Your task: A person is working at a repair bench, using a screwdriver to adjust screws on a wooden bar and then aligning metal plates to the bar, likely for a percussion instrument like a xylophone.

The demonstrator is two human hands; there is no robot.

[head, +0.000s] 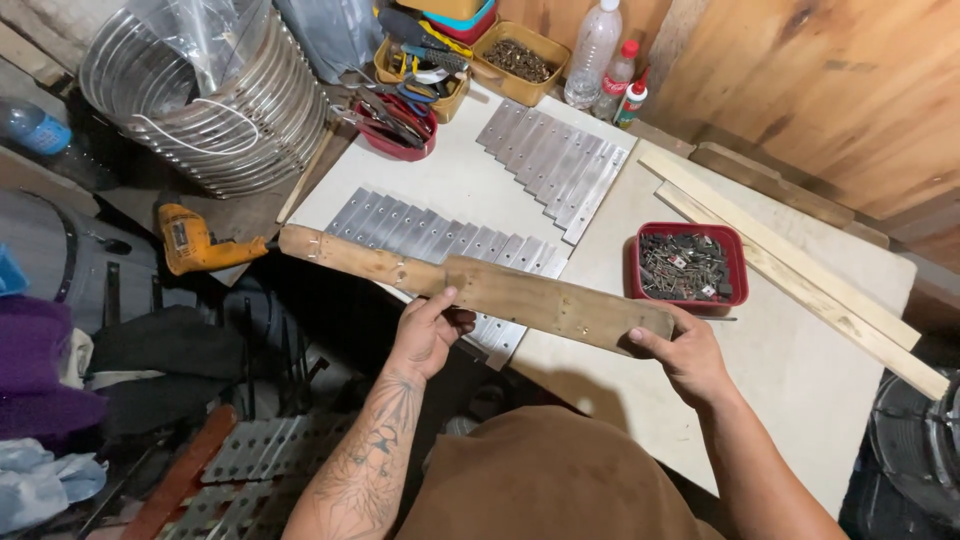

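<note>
Workbench (800,370) pale beneath me: my left hand (428,335) and right hand (685,352) clasp the wooden slat (480,285) from nine to three o'clock, above metal bars (440,240). I'd keep it level, grip firm.

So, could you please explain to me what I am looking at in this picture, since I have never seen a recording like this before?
There is no machine here: a person wears a camera on the head, so this single picture looks down at their own two bare hands over a workbench. The left hand and the right hand together hold a long, worn wooden strip, one near its middle, one at its end. On the pale tabletop lie two rows of flat metal bars, a red tray of small dark hardware, and two lighter wooden slats. At the back stand tubs of tools and plastic bottles. To the left, off the table, are an orange drill and a coil of metal hoops.
</note>
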